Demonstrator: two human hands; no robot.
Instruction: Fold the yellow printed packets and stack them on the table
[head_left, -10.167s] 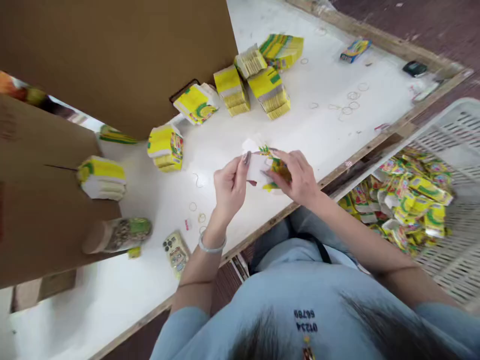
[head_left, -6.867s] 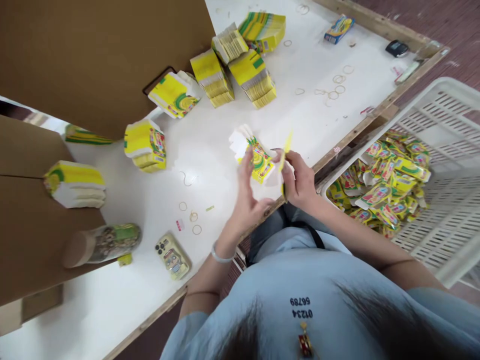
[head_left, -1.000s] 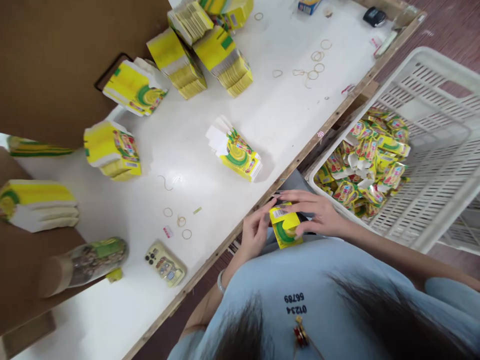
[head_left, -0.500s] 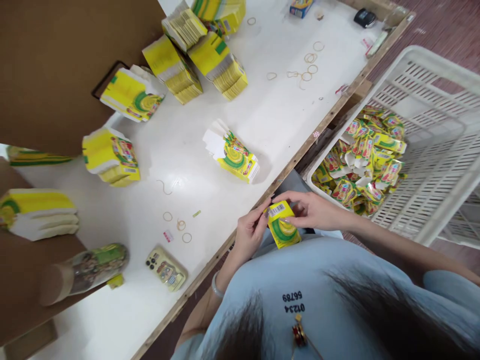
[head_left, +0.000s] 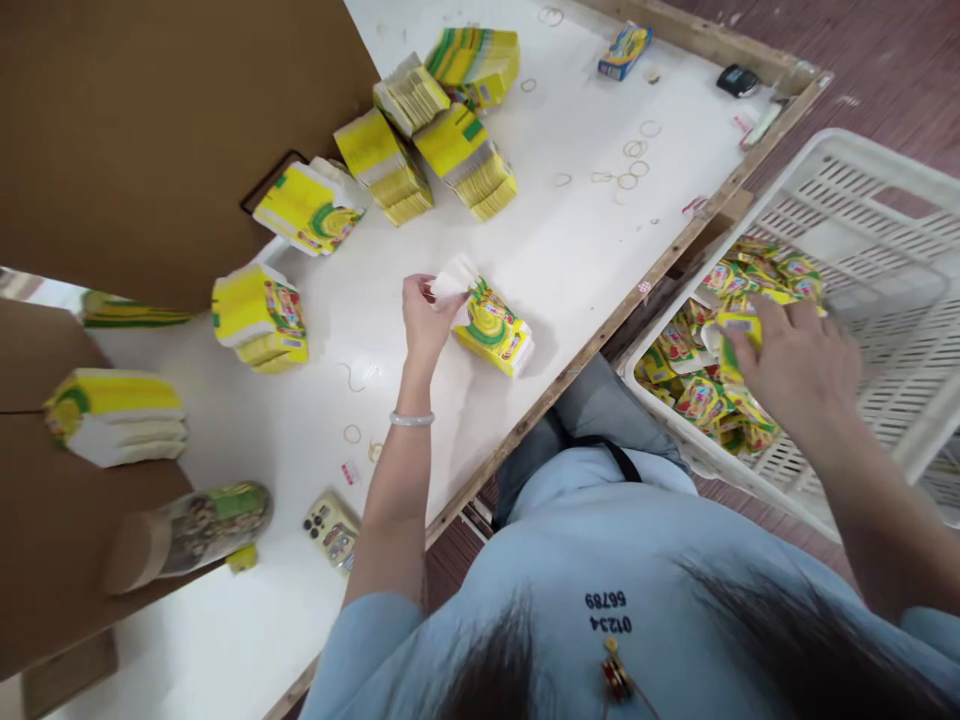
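On the table, a small stack of flattened yellow cartons lies with its white flaps toward my left hand. Those flaps are pinched between my left thumb and fingers. Over at the right, my right hand hangs above a white plastic basket. A small yellow box shows between its thumb and fingers, partly covered by them. Beneath it, a heap of folded small boxes fills the near end of the basket.
Bundles of flat cartons stand at the back, more at the left. A phone, a jar, rubber bands and a blue box lie on the table. A wooden rim edges it.
My hands have parted from the box they both held. The right one has carried it over the basket. My left hand has moved up to the flattened cartons and taken hold of their flaps.
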